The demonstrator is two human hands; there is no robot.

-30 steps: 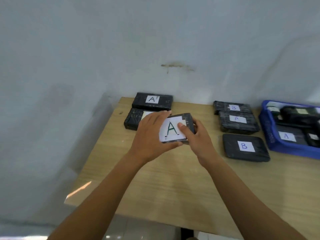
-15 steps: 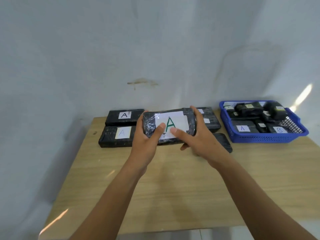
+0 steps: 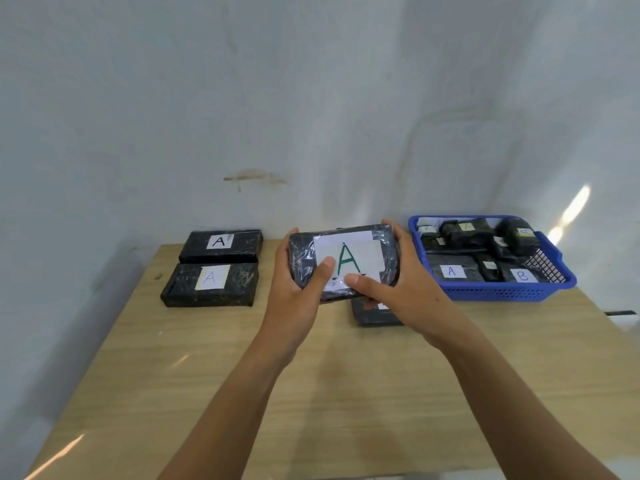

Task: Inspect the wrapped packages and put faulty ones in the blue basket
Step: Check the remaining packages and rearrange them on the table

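left hand (image 3: 294,299) and right hand (image 3: 407,289) are gripping the package (image 3: 302,259), freshly levelled label-up, so inspecting is likely continuing, with the basket (image 3: 502,293) not yet chosen.

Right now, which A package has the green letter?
The held package, gripped by left hand and right hand; its A is green. The far-left package has black, the near-left package pale blue.

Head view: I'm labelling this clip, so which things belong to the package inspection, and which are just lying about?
Job: green-A package, gripped by left hand and right hand; rear A package; front A package; half-hidden package beneath; blue basket.
Lying about: wooden table; wall stain; dark object at far right.
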